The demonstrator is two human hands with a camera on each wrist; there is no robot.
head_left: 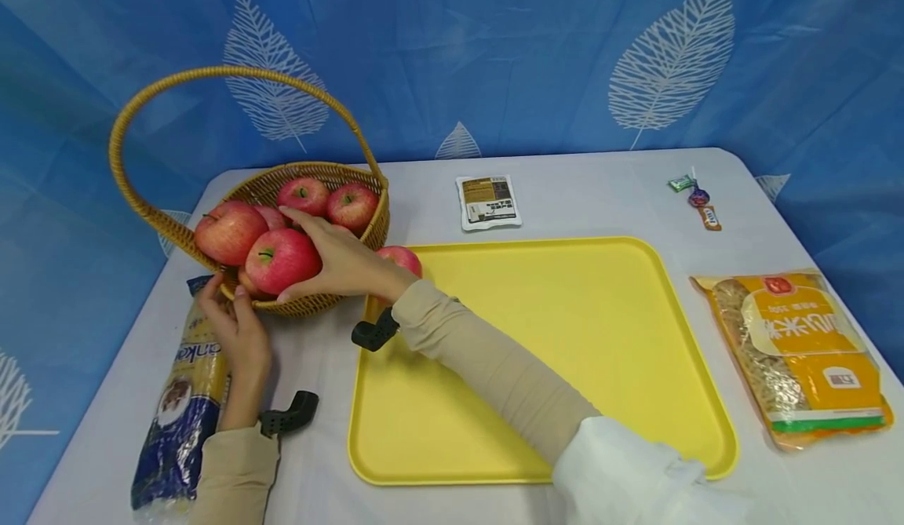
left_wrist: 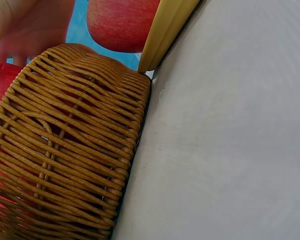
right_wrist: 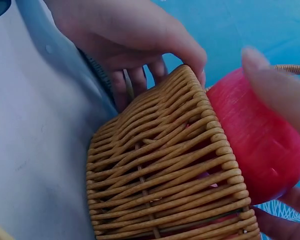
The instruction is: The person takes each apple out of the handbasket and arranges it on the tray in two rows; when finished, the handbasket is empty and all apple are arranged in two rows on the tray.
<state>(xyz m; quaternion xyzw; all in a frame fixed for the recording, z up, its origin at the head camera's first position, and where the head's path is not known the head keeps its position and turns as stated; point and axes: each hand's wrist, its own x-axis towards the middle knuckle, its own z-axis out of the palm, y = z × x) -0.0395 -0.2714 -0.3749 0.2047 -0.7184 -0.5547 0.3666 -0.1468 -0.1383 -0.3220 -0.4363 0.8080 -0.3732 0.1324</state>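
Observation:
A wicker basket (head_left: 304, 306) with a tall arched handle stands at the back left, filled with several red apples. My right hand (head_left: 348, 262) grips a red apple (head_left: 281, 267) at the basket's front, thumb on the near side and fingers over the far side. In the right wrist view that apple (right_wrist: 257, 145) sits at the rim. My left hand (head_left: 243, 344) holds the basket's front-left rim, its thumb on top. Another apple (head_left: 404, 258) lies in the back-left corner of the yellow tray (head_left: 551, 352), partly hidden by my right wrist.
A blue and gold packet (head_left: 176, 407) lies beside my left forearm. Behind the tray is a small white and brown sachet (head_left: 489, 202). Small wrapped sweets (head_left: 699, 197) lie at the back right, and an orange noodle bag (head_left: 798, 352) lies right of the tray.

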